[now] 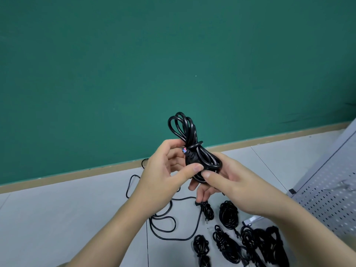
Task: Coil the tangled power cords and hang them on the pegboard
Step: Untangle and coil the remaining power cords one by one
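1. At frame centre, both hands hold one black cord (194, 151) bundle: left hand (163, 174) pinches near its plug end, right hand (227, 182) curls under the loops
2. To finish well, I would wrap the tail snugly round the waist and tuck it, keeping loops even
3. The cord looks smooth, glossy, rubbery; coils (229, 214) lie lower right on the floor (57, 218), loose cord (163, 224) beside them, perforated grey pegboard (327, 199) at right
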A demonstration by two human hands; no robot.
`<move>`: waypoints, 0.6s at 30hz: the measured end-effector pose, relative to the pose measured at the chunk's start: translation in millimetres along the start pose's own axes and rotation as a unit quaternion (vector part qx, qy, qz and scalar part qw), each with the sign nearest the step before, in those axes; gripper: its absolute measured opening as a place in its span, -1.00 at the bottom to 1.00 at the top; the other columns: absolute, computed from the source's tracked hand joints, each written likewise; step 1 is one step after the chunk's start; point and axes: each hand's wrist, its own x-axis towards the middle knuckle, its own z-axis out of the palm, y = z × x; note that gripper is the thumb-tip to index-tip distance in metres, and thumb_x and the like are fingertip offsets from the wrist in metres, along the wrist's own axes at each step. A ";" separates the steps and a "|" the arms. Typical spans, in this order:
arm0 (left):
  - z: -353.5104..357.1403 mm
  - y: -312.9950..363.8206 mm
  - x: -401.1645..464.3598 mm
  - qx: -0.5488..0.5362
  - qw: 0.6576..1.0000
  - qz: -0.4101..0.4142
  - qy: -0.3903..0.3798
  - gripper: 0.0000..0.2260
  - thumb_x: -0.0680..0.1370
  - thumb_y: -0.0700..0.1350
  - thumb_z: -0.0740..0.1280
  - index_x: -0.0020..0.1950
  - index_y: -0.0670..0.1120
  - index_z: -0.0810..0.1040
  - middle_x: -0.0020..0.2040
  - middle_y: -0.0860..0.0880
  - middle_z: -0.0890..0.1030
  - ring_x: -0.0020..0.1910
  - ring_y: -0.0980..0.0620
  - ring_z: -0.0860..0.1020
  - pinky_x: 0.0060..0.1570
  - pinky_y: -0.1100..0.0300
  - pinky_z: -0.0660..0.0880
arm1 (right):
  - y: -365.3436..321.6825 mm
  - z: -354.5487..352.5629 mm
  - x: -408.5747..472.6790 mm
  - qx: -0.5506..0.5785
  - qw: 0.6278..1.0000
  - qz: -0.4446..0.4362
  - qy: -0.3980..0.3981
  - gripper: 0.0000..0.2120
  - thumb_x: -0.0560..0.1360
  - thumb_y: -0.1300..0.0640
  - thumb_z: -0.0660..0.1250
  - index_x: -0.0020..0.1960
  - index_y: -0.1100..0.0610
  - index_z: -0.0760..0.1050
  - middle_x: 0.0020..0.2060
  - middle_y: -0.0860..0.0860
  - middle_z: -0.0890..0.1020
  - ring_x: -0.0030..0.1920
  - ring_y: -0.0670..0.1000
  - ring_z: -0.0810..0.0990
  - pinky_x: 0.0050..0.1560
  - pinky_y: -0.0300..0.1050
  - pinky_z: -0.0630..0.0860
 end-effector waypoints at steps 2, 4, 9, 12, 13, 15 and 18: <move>-5.6 1.9 2.3 -0.025 0.999 -0.023 -0.016 -0.61 0.40 0.09 0.53 0.18 0.05 0.57 -0.02 -0.15 0.69 -0.09 -0.04 0.61 0.02 -0.06 0.59 | -1.9 1.6 0.0 -0.011 1.000 0.006 -0.010 -0.77 0.72 0.24 0.15 0.36 0.12 0.41 -0.03 0.22 0.69 -0.15 0.12 0.72 -0.01 -0.04 0.63; -10.6 2.3 4.6 -0.031 0.998 -0.045 -0.039 -0.57 0.45 0.07 0.51 0.21 -0.11 0.57 0.03 -0.21 0.70 -0.03 -0.08 0.62 0.11 -0.03 0.58 | -2.8 1.9 1.3 -0.015 1.000 0.013 -0.014 -0.76 0.72 0.23 0.16 0.37 0.10 0.41 -0.02 0.22 0.69 -0.14 0.11 0.72 -0.01 -0.06 0.63; -12.9 -1.7 4.1 -0.042 0.995 -0.065 -0.055 -0.61 0.50 -0.01 0.49 0.23 -0.18 0.54 0.06 -0.22 0.68 -0.03 -0.04 0.60 0.10 -0.02 0.57 | 0.6 3.4 6.0 -0.038 0.999 0.023 -0.015 -0.80 0.72 0.22 0.17 0.31 0.08 0.42 -0.03 0.18 0.70 -0.12 0.12 0.74 -0.01 -0.05 0.64; -12.8 -3.2 2.1 -0.034 0.997 -0.056 -0.044 -0.66 0.48 -0.10 0.49 0.21 -0.11 0.54 0.03 -0.10 0.70 -0.08 0.01 0.61 0.02 0.06 0.59 | 3.4 8.1 7.6 -0.057 0.998 0.027 -0.006 -0.84 0.72 0.21 0.16 0.25 0.05 0.43 -0.06 0.14 0.71 -0.12 0.12 0.74 -0.03 -0.06 0.64; -12.5 -4.5 2.0 -0.032 0.997 -0.052 -0.045 -0.67 0.48 -0.12 0.50 0.21 -0.09 0.53 0.03 -0.06 0.69 -0.08 0.03 0.61 0.01 0.08 0.59 | 4.1 9.7 9.1 -0.059 0.998 0.027 0.000 -0.85 0.72 0.21 0.16 0.23 0.05 0.43 -0.08 0.14 0.71 -0.12 0.11 0.75 -0.03 -0.05 0.65; -12.4 -8.2 2.7 -0.042 0.997 -0.049 -0.042 -0.66 0.49 -0.20 0.52 0.20 -0.08 0.51 0.03 -0.01 0.68 -0.06 0.05 0.61 -0.03 0.13 0.59 | 6.9 13.5 14.6 -0.062 0.997 0.031 0.016 -0.86 0.72 0.20 0.14 0.18 0.05 0.44 -0.11 0.16 0.71 -0.14 0.12 0.75 -0.03 -0.01 0.67; -11.3 -14.4 5.6 -0.038 0.998 -0.040 -0.022 -0.64 0.46 -0.19 0.53 0.18 -0.06 0.48 0.03 0.02 0.68 -0.04 0.01 0.63 -0.01 0.01 0.60 | 10.2 16.1 22.5 -0.046 0.998 0.038 0.029 -0.88 0.71 0.20 0.15 0.19 0.10 0.43 -0.12 0.21 0.70 -0.17 0.15 0.75 -0.03 0.03 0.68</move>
